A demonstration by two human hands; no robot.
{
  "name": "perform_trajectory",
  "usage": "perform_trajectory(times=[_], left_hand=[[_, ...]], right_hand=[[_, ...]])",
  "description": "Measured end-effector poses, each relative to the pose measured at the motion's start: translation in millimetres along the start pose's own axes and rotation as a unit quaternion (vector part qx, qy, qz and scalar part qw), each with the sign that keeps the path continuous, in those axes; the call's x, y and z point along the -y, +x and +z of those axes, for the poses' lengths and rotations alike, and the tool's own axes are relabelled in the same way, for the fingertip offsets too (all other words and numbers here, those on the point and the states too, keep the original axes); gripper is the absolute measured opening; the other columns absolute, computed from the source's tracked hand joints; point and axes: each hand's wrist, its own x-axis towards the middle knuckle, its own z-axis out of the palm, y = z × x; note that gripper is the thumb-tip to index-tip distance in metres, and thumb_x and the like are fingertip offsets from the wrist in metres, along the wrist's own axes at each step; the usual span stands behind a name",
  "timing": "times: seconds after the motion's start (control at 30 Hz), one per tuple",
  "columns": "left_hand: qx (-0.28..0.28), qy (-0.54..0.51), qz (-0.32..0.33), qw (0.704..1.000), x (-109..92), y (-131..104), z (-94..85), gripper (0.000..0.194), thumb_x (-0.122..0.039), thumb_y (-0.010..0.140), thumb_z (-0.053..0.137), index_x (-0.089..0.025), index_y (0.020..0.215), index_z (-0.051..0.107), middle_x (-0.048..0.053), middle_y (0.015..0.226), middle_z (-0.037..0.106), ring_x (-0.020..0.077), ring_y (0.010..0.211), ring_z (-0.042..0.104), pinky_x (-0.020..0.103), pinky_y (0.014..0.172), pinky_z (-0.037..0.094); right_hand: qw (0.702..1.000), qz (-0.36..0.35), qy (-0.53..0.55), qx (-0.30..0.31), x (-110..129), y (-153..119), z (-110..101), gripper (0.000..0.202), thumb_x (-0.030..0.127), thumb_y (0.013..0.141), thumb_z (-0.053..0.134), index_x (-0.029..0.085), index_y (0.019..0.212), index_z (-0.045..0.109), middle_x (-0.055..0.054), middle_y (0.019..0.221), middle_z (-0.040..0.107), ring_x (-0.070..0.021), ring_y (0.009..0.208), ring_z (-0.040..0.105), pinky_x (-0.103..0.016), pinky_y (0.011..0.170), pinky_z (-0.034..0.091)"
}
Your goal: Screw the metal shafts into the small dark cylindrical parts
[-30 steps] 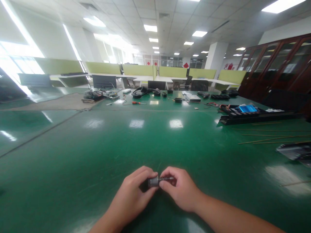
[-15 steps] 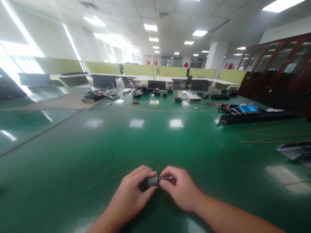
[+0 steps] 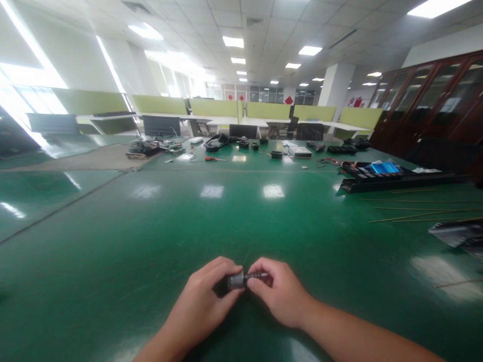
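Person at the green table [image 3: 234, 226] has both hands close tog., nr the near edge. L hand [image 3: 206, 296]: thumb & fingers curled in round a small grey cylinder [image 3: 236, 280], gripping it, approx. level. R hand [image 3: 284, 294]: fingertips pinched on the thin dark ridged shaft [image 3: 259, 275] at the cylinder's R end; can't tell if it's 1 pc. w/ the cylinder, or if either touches the tabletop. Farther back, an orange-handled screwdriver [image 3: 213, 159] lies flat, w/ a white box [image 3: 300, 152] to its R. Thin rods [image 3: 422, 201] lie over on the R side, nr a long black tray [image 3: 350, 186].
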Motion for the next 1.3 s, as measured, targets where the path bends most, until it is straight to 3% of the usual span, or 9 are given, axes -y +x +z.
perform_trajectory(times=[0.77,1.3], left_hand=[[0.001,0.014,0.003,1.000,0.4,0.6,-4.0,0.013,-0.018,0.086,0.063,-0.019,0.098,0.068,0.006,0.093,0.069,0.0179,0.085,0.067,0.027,0.077,0.055],[0.007,0.008,-0.003,1.000,-0.6,0.9,-5.0,0.013,-0.016,0.086,0.064,-0.021,0.098,0.067,0.003,0.093,0.069,0.0158,0.085,0.066,0.025,0.078,0.053]], right_hand=[[1.000,0.000,-0.009,-0.001,0.1,-0.2,-0.7,0.004,0.021,0.085,0.062,0.018,0.087,0.066,0.002,0.074,0.064,-0.0128,0.066,0.056,-0.022,0.059,0.040],[1.000,0.006,-0.001,0.001,-1.1,-1.0,0.0,0.005,0.021,0.085,0.062,0.017,0.088,0.065,0.002,0.073,0.062,-0.0128,0.064,0.053,-0.022,0.058,0.038]])
